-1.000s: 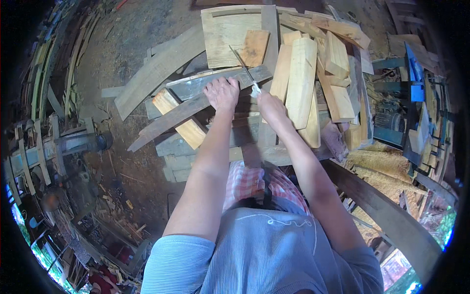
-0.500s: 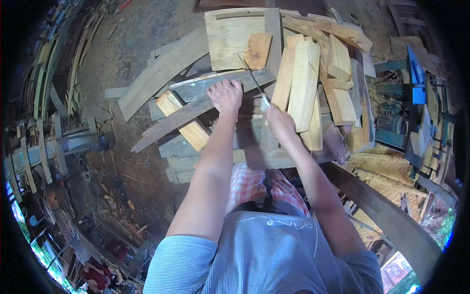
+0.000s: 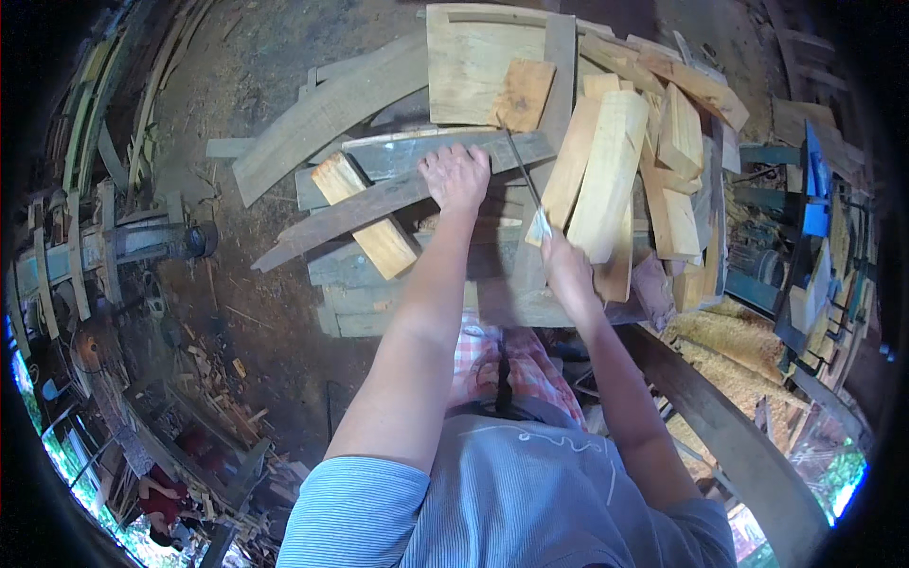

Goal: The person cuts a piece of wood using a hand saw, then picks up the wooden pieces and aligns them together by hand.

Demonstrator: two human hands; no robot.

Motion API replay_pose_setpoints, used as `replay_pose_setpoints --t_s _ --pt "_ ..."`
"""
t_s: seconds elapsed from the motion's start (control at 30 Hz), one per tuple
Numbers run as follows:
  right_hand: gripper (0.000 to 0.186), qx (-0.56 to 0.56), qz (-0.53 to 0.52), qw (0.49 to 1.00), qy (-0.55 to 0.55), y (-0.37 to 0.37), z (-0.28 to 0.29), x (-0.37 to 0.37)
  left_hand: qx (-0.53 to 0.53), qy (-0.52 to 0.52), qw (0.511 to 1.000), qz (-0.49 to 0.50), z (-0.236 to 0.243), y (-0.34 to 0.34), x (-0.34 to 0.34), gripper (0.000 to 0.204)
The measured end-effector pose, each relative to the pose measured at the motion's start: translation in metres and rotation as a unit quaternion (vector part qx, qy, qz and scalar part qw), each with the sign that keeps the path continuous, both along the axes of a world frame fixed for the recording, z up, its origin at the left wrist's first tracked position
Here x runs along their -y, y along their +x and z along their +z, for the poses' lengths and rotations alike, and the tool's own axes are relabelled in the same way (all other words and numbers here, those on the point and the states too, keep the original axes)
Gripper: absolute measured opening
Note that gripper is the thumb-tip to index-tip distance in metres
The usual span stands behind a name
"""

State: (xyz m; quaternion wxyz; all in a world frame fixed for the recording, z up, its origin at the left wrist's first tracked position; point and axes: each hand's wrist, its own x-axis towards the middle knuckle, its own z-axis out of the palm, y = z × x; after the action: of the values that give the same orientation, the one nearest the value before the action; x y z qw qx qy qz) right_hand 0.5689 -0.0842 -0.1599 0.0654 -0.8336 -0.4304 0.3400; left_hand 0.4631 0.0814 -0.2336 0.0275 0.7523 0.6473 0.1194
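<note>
My left hand presses down on a long weathered grey board, its fingers curled over the far edge. That board lies slanted across a pale wood block and other planks. In my right hand is a handsaw with a whitish handle, its thin blade seen nearly edge-on. The blade crosses the right end of the grey board and points away from me. How deep it sits in the wood, I cannot tell.
Pale cut timbers are heaped right of the saw. A small orange-brown block rests on a wide pale panel at the back. Sawdust lies lower right. Another person is at the lower left.
My right hand has drawn the saw back toward me along the board's end. The left hand stays on the board. The whole view has shifted slightly.
</note>
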Motion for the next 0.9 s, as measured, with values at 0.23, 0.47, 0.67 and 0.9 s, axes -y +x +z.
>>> replay_pose_setpoints --t_s 0.23,0.47,0.67,0.9 --pt "0.027 0.053 0.006 0.997 0.055 0.005 -0.031 -0.022 0.027 -0.008 1.000 -0.011 -0.007 0.010 0.005 0.034" --pt "0.027 0.082 -0.004 0.994 0.070 0.004 -0.025 -0.008 0.021 -0.016 1.000 -0.014 -0.007 0.011 -0.003 0.039" --pt "0.026 0.072 0.029 0.996 0.035 0.004 -0.005 0.004 0.023 -0.017 1.000 0.000 -0.009 0.004 -0.008 0.042" --pt "0.028 0.044 0.044 0.997 0.052 0.025 -0.012 -0.042 0.036 -0.046 0.998 -0.022 -0.001 0.015 -0.003 0.042"
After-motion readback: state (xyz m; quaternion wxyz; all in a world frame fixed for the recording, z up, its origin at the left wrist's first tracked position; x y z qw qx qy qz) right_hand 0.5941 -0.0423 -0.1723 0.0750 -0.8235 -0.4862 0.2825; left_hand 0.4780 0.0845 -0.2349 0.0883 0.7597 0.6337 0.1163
